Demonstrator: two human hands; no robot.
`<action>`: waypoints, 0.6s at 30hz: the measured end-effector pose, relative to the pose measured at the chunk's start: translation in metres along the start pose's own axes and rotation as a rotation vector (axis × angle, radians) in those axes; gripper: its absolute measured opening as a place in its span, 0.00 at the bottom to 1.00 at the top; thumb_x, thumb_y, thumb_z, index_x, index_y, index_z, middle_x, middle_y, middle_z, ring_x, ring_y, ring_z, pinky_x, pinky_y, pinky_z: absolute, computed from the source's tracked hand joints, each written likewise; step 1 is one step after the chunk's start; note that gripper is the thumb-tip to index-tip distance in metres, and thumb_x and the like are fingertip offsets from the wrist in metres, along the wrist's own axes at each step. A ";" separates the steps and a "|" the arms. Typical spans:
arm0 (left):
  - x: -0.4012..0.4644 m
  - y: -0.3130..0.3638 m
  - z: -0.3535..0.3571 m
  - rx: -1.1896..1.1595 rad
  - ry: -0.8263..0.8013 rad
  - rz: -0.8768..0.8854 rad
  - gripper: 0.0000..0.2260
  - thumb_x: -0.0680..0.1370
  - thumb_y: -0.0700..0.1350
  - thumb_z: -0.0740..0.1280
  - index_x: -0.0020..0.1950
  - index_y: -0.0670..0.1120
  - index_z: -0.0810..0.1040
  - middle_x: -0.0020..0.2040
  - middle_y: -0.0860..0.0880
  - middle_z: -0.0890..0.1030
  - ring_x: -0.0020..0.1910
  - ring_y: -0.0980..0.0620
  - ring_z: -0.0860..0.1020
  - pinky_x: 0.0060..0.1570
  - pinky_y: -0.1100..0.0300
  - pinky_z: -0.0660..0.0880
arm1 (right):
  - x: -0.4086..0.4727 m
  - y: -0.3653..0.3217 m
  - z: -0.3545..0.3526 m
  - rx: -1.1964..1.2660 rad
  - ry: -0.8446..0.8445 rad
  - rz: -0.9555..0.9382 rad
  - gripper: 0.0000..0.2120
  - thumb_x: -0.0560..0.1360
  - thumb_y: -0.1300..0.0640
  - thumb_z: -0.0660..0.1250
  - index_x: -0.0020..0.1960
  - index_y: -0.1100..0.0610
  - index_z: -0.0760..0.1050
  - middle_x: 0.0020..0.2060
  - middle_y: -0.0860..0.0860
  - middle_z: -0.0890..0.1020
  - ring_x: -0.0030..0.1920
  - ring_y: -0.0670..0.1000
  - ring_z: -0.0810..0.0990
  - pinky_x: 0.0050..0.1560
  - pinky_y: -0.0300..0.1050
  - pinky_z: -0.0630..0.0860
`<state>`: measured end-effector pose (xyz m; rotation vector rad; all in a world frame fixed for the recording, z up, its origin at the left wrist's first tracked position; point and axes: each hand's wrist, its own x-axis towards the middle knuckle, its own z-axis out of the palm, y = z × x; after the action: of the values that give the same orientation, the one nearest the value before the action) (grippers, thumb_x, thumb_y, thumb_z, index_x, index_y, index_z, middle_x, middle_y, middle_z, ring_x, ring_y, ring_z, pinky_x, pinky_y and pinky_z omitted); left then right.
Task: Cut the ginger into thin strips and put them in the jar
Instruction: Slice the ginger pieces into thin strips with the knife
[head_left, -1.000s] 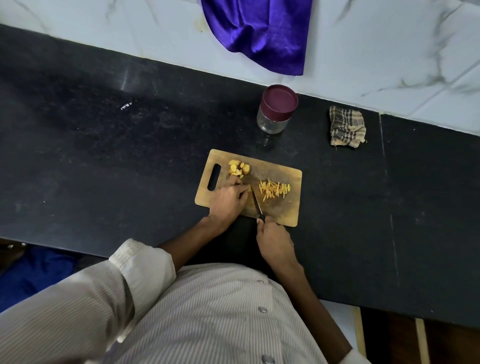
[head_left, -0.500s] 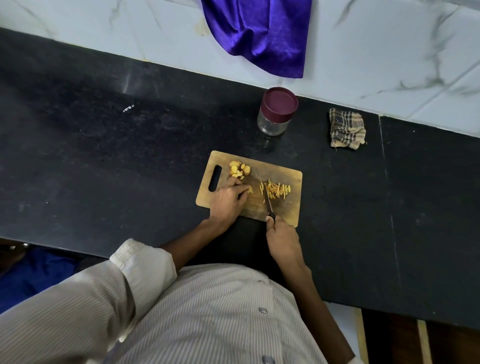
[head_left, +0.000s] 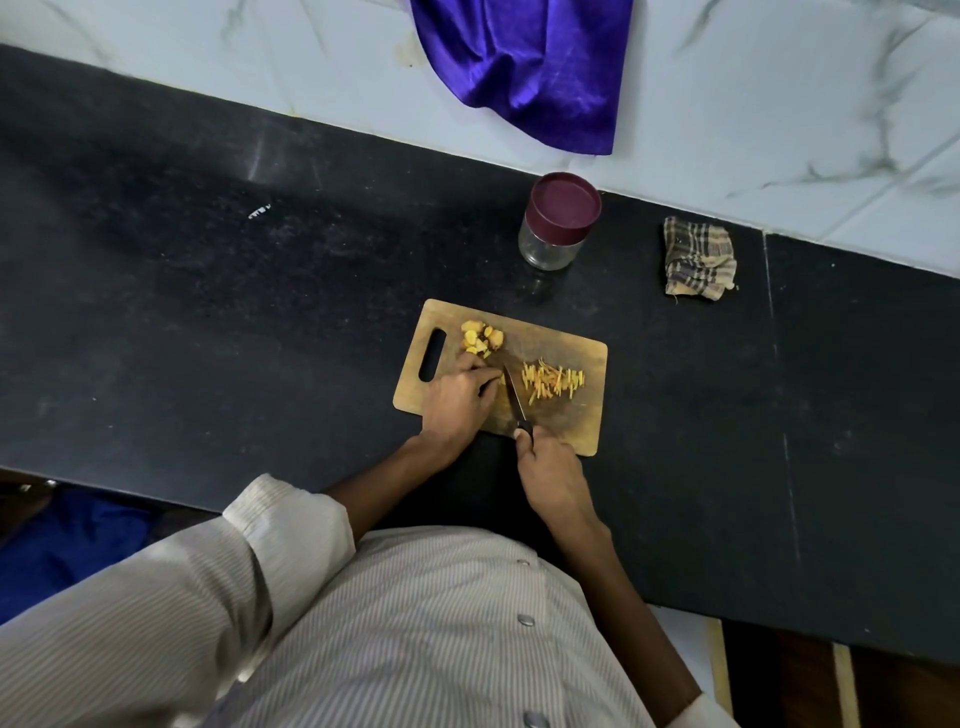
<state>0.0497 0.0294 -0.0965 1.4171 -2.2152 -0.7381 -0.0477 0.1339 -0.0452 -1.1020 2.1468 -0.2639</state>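
While my right hand (head_left: 551, 474) curls round the knife (head_left: 515, 402) handle at the near edge of the cutting board (head_left: 582, 347), the blade lies across the wood, pointing away from me. My left hand (head_left: 457, 396), fingers bent and pressed together, pins a ginger piece (head_left: 502, 381) against the blade's left side; most of it is hidden under my fingertips. Cut strips (head_left: 553, 382) lie just right of the blade. Uncut ginger chunks (head_left: 482, 338) sit near the board's far left corner. Beyond the board, towards the bench's (head_left: 208, 312) far edge, the jar (head_left: 558, 221) stands lidded, a checked cloth (head_left: 698, 258) to its right.
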 end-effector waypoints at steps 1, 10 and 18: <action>0.000 0.000 0.000 0.007 -0.004 0.006 0.09 0.78 0.44 0.66 0.57 0.46 0.82 0.53 0.48 0.78 0.47 0.49 0.79 0.42 0.53 0.77 | 0.001 0.000 0.001 0.001 -0.001 0.003 0.17 0.85 0.49 0.52 0.60 0.59 0.74 0.54 0.58 0.80 0.56 0.59 0.78 0.55 0.53 0.74; -0.001 -0.003 0.004 0.031 0.036 0.057 0.08 0.76 0.42 0.69 0.53 0.45 0.84 0.50 0.47 0.80 0.42 0.47 0.80 0.35 0.51 0.79 | 0.003 0.000 0.004 -0.033 0.011 0.000 0.17 0.85 0.50 0.52 0.58 0.60 0.74 0.53 0.58 0.80 0.53 0.58 0.79 0.50 0.50 0.73; -0.002 -0.002 0.004 0.092 0.003 0.095 0.07 0.75 0.42 0.69 0.51 0.44 0.84 0.50 0.46 0.80 0.37 0.43 0.80 0.32 0.51 0.78 | 0.001 -0.008 0.009 -0.083 0.023 0.032 0.16 0.85 0.51 0.52 0.60 0.62 0.71 0.54 0.60 0.80 0.54 0.61 0.79 0.46 0.50 0.71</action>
<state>0.0496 0.0314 -0.1011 1.3439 -2.3233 -0.6086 -0.0371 0.1292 -0.0485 -1.1144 2.2114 -0.1748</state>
